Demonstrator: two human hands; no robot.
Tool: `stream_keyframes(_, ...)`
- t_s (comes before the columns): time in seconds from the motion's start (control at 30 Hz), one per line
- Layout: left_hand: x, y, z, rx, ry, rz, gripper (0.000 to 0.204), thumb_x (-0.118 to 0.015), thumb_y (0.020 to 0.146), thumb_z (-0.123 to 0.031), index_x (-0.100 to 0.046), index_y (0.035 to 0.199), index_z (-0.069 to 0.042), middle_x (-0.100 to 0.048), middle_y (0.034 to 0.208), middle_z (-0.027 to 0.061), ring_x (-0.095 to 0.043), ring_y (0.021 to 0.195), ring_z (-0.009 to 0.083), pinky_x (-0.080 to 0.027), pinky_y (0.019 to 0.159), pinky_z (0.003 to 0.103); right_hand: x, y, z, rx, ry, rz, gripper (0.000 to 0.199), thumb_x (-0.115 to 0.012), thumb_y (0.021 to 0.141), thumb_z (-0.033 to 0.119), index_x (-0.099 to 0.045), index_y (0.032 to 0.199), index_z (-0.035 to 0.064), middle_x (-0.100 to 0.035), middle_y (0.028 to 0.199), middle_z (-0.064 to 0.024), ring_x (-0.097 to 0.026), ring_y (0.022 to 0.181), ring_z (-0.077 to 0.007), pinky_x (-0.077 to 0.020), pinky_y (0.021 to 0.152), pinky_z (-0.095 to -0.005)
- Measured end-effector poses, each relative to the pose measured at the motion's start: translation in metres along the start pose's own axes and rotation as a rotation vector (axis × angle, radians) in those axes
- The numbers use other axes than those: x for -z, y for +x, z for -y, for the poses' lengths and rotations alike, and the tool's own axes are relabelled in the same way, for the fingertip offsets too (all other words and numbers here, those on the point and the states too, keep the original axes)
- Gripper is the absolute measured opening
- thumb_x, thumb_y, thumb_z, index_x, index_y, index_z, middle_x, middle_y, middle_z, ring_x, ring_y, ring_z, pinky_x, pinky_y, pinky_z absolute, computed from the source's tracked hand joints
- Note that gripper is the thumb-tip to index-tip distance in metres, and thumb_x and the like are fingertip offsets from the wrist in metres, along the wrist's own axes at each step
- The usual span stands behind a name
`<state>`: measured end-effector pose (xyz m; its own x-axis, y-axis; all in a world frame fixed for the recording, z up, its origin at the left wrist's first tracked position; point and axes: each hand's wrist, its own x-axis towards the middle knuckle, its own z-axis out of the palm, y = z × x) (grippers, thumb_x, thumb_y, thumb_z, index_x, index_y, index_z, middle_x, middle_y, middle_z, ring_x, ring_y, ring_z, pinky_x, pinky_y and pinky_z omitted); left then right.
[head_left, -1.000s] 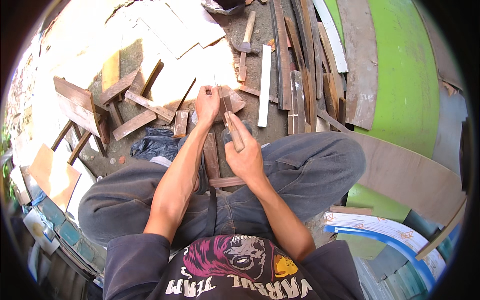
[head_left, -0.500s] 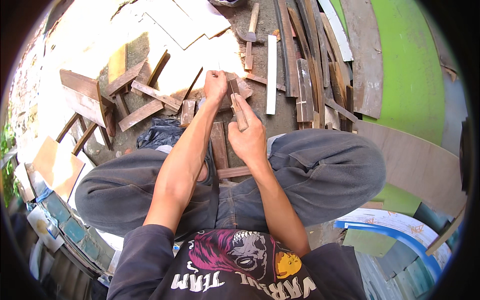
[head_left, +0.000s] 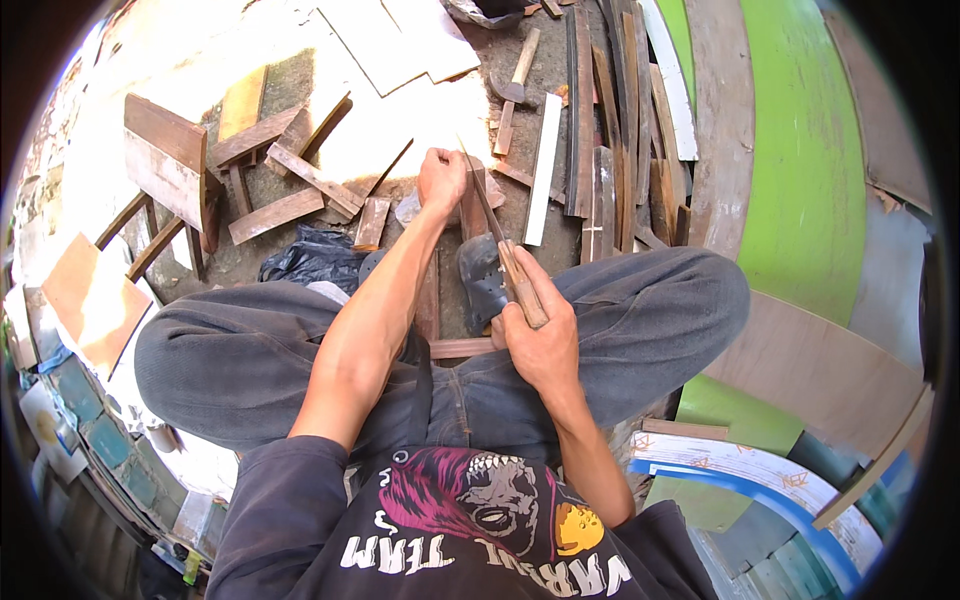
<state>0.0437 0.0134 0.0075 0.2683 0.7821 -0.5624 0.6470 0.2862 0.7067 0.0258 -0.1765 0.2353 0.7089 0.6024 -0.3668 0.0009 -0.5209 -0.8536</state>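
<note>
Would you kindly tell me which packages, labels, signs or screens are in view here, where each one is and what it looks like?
Black plastic bag: crumpled on the ground by the person's left knee, shiny black.
Print on the dark shirt: lower edge of the picture, a pink and white skull figure over white lettering.
No screens or signs show among the wood offcuts.

Wooden-handled knife [head_left: 505, 250] angled onto, seemingly, wood block [head_left: 473, 205]

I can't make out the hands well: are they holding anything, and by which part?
The right hand grips a knife by its wooden handle. The left hand holds a wood piece near its top end.
</note>
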Motion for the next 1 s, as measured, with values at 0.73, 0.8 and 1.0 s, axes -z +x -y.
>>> stream_keyframes(0.73, 0.01, 0.002, -0.005, -0.05, 0.152, -0.016, 0.033, -0.057, 0.09, -0.034, -0.068, 0.099, -0.005, -0.072, 0.097, 0.0202, -0.068, 0.096, 0.0386, -0.051, 0.086, 0.046, -0.032, 0.028, -0.006, 0.001, -0.102, -0.017, 0.061, -0.052, 0.082, 0.003, -0.051, 0.142, 0.002, -0.063, 0.126, -0.0275, -0.065, 0.115, -0.0381, -0.0513, 0.095, -0.0374)
stream_keyframes(0.8, 0.011, 0.006, -0.011, -0.067, 0.151, -0.015, 0.032, -0.056, 0.09, -0.033, -0.068, 0.1, -0.005, -0.072, 0.098, 0.0203, -0.068, 0.097, 0.0385, -0.051, 0.087, 0.046, -0.012, -0.021, -0.007, 0.062, -0.016, -0.034, 0.061, -0.05, 0.08, -0.002, -0.051, 0.141, 0.0007, -0.063, 0.129, -0.0249, -0.063, 0.12, -0.0361, -0.0503, 0.097, -0.0348)
stream_keyframes(1.0, 0.004, 0.008, -0.009, -0.073, 0.119, 0.058, 0.032, -0.057, 0.088, -0.034, -0.068, 0.1, -0.006, -0.073, 0.098, 0.0193, -0.068, 0.097, 0.0383, -0.051, 0.087, 0.046, -0.047, 0.081, -0.035, 0.085, -0.098, -0.126, 0.056, -0.053, 0.082, 0.005, -0.054, 0.138, 0.0015, -0.062, 0.125, -0.0287, -0.061, 0.118, -0.0422, -0.0491, 0.099, -0.0414)
